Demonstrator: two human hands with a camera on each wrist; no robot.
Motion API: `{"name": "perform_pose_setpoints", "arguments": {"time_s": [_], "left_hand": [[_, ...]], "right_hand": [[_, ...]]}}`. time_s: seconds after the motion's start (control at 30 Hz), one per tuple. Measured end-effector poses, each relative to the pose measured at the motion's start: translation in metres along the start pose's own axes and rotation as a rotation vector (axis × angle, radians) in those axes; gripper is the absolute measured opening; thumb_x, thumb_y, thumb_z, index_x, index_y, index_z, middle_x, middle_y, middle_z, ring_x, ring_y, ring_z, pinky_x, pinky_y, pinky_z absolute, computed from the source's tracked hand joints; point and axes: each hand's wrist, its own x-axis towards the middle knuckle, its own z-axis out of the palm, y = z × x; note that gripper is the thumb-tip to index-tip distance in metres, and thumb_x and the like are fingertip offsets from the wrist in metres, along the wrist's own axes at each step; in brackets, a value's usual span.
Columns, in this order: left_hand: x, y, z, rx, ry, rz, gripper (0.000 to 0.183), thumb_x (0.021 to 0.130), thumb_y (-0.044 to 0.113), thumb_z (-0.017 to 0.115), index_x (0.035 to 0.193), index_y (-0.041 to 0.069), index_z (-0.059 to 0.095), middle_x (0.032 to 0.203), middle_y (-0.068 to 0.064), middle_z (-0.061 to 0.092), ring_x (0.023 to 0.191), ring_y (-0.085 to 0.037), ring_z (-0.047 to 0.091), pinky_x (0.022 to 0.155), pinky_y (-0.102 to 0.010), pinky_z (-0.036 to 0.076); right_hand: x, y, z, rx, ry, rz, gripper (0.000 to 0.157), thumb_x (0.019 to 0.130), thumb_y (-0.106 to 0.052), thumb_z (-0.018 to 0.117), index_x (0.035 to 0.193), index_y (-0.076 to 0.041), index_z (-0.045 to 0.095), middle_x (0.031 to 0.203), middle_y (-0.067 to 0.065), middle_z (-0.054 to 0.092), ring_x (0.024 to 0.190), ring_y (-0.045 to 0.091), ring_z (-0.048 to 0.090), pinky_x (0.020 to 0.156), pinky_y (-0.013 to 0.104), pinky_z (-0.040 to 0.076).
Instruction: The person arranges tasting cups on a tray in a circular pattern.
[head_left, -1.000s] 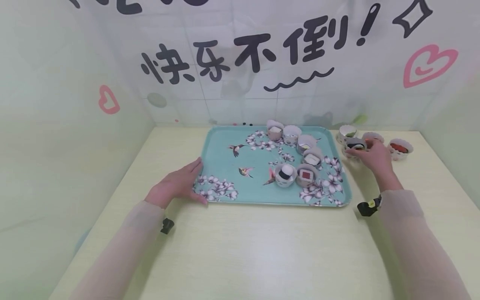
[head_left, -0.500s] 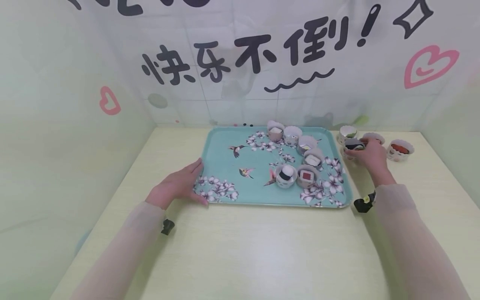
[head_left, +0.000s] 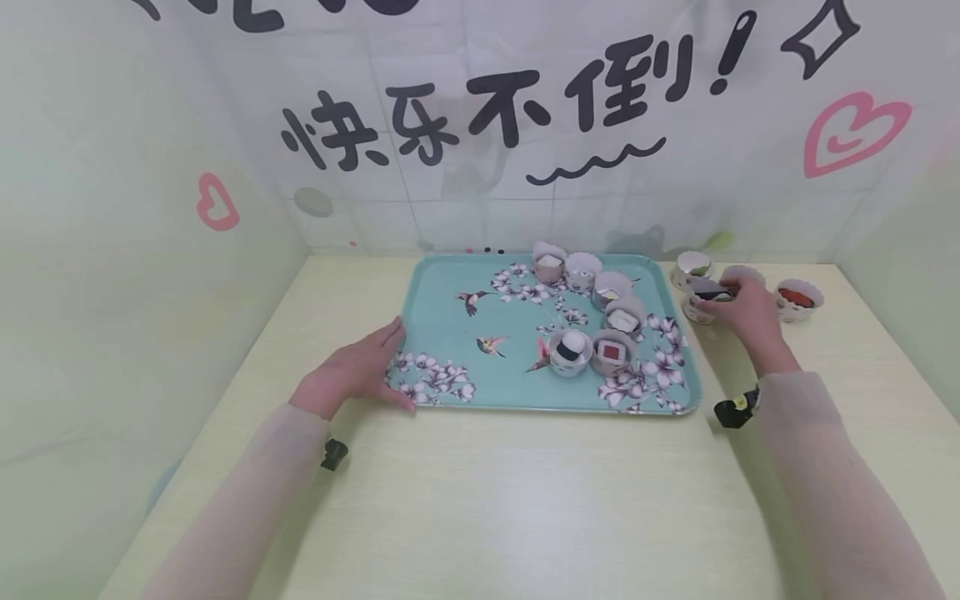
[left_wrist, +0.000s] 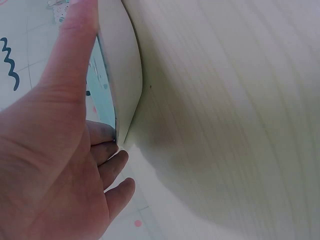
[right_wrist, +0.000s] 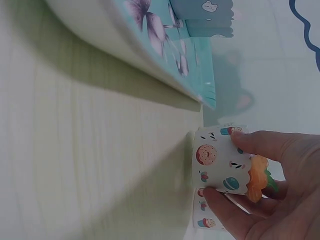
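My left hand (head_left: 358, 371) rests with straight fingers against the left edge of the turquoise tray (head_left: 442, 333). In the left wrist view, the thumb (left_wrist: 70, 55) lies along the tray's near rim. Right of the tray, my right hand (head_left: 750, 321) pinches a printed paper baking cup (head_left: 700, 312) between thumb and fingers. A dark piece (head_left: 708, 293) shows inside it in the head view. In the right wrist view, that baking cup (right_wrist: 215, 160) stands on the table, with an orange piece with green leaves (right_wrist: 257, 177) at its rim; which cup holds this piece I cannot tell.
Several filled baking cups stand in a curve on the tray's right half, from a pink one (head_left: 550, 265) to a front one (head_left: 570, 354). Near my right hand are a cup with green (head_left: 692, 271), a partly hidden one (head_left: 742, 275) and one with red (head_left: 797, 300).
My right hand has shifted only slightly while holding the baking cup, which has edged a little left and stays beside the tray. My left hand and the tray look the same.
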Motion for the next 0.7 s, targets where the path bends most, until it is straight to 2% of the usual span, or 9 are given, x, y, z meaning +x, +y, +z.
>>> {"name": "perform_pose_setpoints", "arguments": {"time_s": [0.2,0.43,0.7], "left_hand": [[-0.001,0.000,-0.001,0.002,-0.005,0.000,0.144,0.058,0.078,0.076,0.159,0.000,0.009,0.168,-0.019,0.002,0.154,-0.041,0.013,0.120,-0.058,0.030],[0.000,-0.001,-0.001,0.005,-0.007,0.001,0.144,0.058,0.079,0.075,0.159,0.000,0.008,0.168,-0.019,0.001,0.154,-0.041,0.013,0.121,-0.057,0.029],[0.000,-0.001,-0.001,0.004,-0.010,0.003,0.144,0.059,0.078,0.075,0.159,0.001,0.008,0.168,-0.018,0.000,0.154,-0.041,0.012,0.122,-0.057,0.028]], "right_hand": [[-0.004,-0.004,-0.007,-0.028,0.014,-0.026,0.063,0.094,-0.025,0.068,0.140,0.009,0.042,0.137,0.035,0.047,0.118,0.047,0.047,0.098,0.059,0.045],[-0.009,-0.015,-0.015,-0.044,-0.020,-0.010,0.072,0.096,-0.031,0.064,0.148,0.009,0.034,0.144,0.038,0.042,0.127,0.051,0.044,0.103,0.063,0.043],[-0.013,-0.030,-0.018,-0.036,-0.036,-0.026,0.075,0.095,-0.038,0.065,0.147,0.007,0.036,0.145,0.036,0.043,0.127,0.050,0.044,0.103,0.063,0.044]]}}
